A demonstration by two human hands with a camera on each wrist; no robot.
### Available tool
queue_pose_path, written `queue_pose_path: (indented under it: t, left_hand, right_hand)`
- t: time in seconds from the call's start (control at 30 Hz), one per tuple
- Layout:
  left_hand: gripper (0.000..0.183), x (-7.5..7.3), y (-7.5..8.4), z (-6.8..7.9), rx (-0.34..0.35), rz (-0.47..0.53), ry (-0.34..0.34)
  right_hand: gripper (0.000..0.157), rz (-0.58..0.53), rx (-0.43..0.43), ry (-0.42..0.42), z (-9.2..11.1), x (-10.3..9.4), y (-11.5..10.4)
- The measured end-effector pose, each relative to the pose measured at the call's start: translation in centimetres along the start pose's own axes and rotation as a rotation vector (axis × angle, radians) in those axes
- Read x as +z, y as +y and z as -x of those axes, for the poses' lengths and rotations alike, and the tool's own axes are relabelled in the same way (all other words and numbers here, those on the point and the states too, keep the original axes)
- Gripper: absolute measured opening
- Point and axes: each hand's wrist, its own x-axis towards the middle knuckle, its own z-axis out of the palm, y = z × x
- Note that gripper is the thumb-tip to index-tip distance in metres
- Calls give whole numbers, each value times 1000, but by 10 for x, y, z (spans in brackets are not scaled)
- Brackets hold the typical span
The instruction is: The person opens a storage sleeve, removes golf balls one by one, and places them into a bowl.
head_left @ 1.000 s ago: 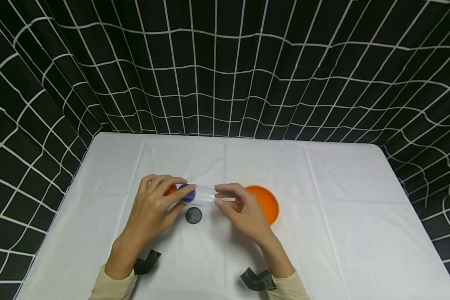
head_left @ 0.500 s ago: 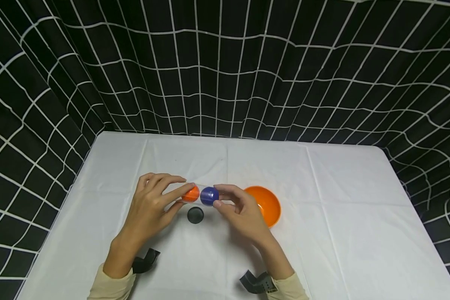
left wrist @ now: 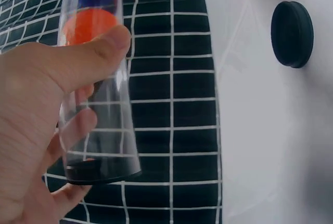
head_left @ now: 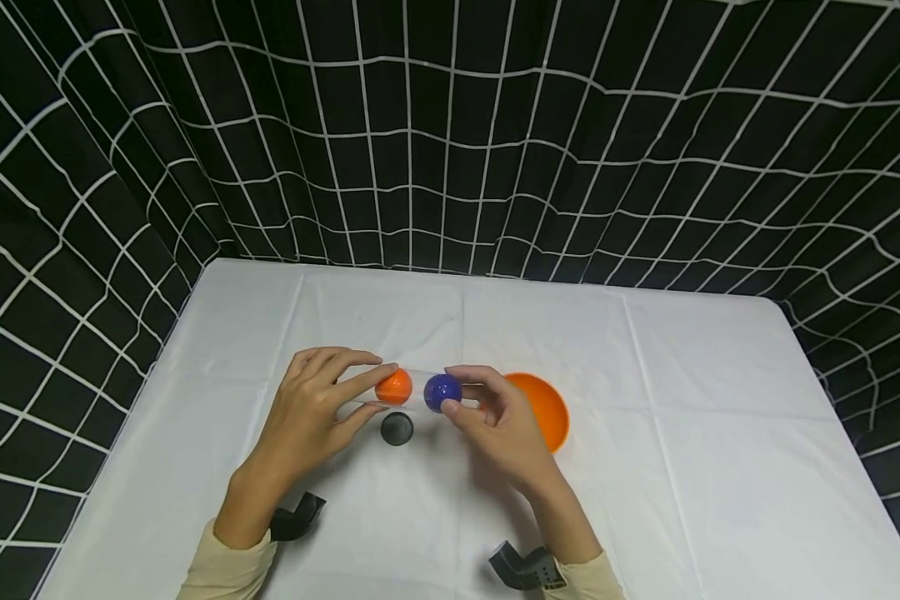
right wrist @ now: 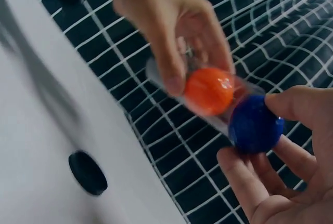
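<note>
My left hand (head_left: 311, 408) grips a clear plastic tube (left wrist: 106, 115) between thumb and fingers, above the table. An orange ball (head_left: 393, 387) lies inside it, beside the left thumb. At the tube's right-hand mouth, my right hand (head_left: 506, 425) pinches a blue ball (right wrist: 256, 124) with thumb and fingertips. A short gap separates the two balls in the head view. The tube's other end has a black base (left wrist: 86, 171), seen in the left wrist view. Just below the tube in the head view, a round black cap (head_left: 397, 428) lies on the table.
An orange bowl (head_left: 547, 412) stands right behind the right hand, which partly covers it. A white cloth covers the table (head_left: 720, 467). Black curtain with a white grid (head_left: 450, 150) closes off the back and sides.
Both balls have slid rightward along the tube, the blue one from near the left fingers to the right fingertips. The right hand now pinches the blue ball.
</note>
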Motion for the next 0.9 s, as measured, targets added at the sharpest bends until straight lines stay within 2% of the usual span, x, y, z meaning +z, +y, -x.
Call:
queue_pose_path:
  t: [0.2, 0.33, 0.53, 0.67, 0.9]
  left_hand:
    - [50, 1, -1, 1, -29, 67, -8]
    - [49, 2, -2, 3, -41, 101, -9]
    - [47, 1, -2, 4, -44, 114, -11]
    - [48, 1, -3, 4, -42, 106, -8]
    - [49, 0, -3, 4, -58, 125, -15]
  right_hand:
    - [39, -13, 10, 89, 1, -11, -3]
    - [38, 41, 25, 155, 1, -22, -2]
    - [41, 91, 44, 173, 4, -42, 0]
    - [44, 176, 18, 183, 6, -51, 0]
    - [38, 374, -59, 193, 9, -64, 0]
